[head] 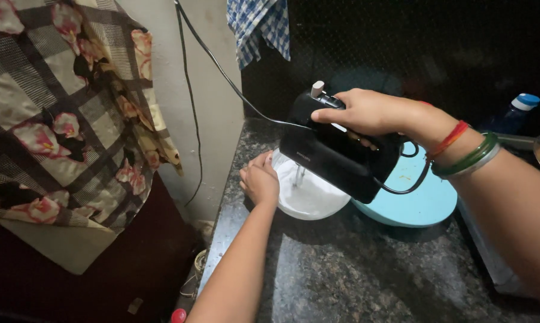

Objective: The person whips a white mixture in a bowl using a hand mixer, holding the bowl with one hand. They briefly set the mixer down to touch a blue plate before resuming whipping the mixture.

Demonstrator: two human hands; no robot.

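Observation:
My right hand (pixel 365 110) grips the handle of a black electric hand mixer (pixel 335 155), thumb near its pale switch. The mixer's metal beaters (pixel 298 174) dip into a clear bowl (pixel 318 206) holding white cream. My left hand (pixel 259 179) clasps the bowl's left rim, fingers curled against it. Red thread and green bangles circle my right wrist. The mixer's black cord (pixel 222 72) runs up and left across the wall. The bowl stands on a dark speckled stone counter (pixel 341 269).
A light blue round plate (pixel 425 203) lies right of the bowl, partly under the mixer. A blue bottle with a white cap (pixel 518 110) stands at far right. A checked cloth (pixel 258 27) hangs above. A floral plaid fabric (pixel 60 119) hangs at left beyond the counter edge.

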